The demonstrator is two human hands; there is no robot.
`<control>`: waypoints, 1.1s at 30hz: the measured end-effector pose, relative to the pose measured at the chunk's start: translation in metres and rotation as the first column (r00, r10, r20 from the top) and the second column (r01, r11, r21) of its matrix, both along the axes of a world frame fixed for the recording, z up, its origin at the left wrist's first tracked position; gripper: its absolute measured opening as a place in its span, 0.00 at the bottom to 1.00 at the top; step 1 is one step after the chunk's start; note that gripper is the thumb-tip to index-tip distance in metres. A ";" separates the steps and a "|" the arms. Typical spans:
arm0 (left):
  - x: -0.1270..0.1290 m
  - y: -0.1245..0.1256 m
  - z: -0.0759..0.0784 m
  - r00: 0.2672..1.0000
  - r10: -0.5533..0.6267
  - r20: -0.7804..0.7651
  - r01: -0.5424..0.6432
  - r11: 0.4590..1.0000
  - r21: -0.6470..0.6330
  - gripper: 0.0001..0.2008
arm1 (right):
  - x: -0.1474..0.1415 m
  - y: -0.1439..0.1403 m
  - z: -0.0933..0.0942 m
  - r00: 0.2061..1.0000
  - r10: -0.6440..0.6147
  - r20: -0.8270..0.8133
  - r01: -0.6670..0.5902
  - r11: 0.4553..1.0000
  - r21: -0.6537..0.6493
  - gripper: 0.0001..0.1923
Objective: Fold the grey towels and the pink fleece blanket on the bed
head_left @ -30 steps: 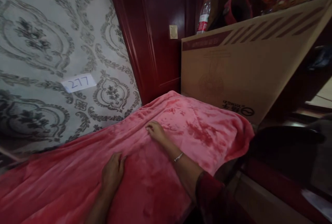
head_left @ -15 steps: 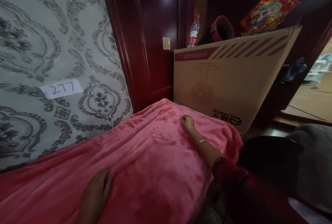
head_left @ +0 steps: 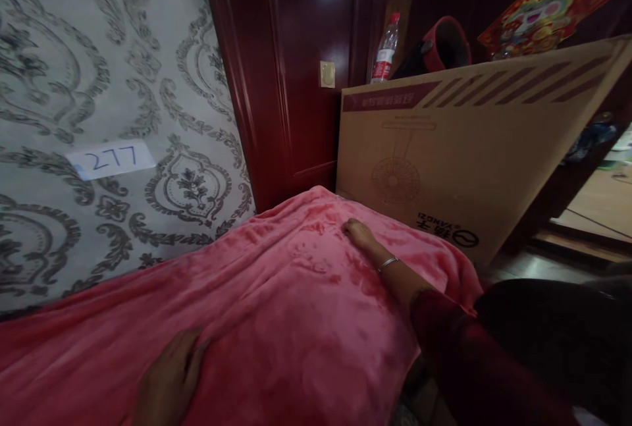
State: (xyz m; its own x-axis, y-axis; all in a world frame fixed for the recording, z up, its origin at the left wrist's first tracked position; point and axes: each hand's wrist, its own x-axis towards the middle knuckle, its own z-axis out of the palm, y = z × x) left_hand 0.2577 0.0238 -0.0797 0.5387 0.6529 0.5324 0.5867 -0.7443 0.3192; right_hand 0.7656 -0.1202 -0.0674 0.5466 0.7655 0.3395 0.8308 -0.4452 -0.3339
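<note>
Pink blanket (head_left: 276,307) spread flat over a raised surface, far corner reaching the dark wooden door frame (head_left: 276,70). Left hand (head_left: 170,380) laid palm-down on the near part of the blanket, fingers loosely spread and flat on the cloth, gripping nothing. Right hand (head_left: 360,234) stretched out to the far end, flat on the cloth with fingers together, close to the blanket's far edge; thin bracelet (head_left: 388,263) at the wrist. Cardboard box (head_left: 469,149) upright just beyond that edge, almost touching the blanket. Patterned wall (head_left: 99,83) tight along the left side, bearing a paper label (head_left: 111,159). Blanket's right edge hanging over, with open floor (head_left: 548,268) beyond it. Water bottle (head_left: 385,51) behind the box.
</note>
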 end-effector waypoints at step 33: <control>-0.001 -0.012 0.032 0.997 0.074 0.020 -0.076 0.991 0.106 0.18 | 0.012 -0.045 0.058 0.972 0.157 0.177 -0.171 0.983 0.063 0.07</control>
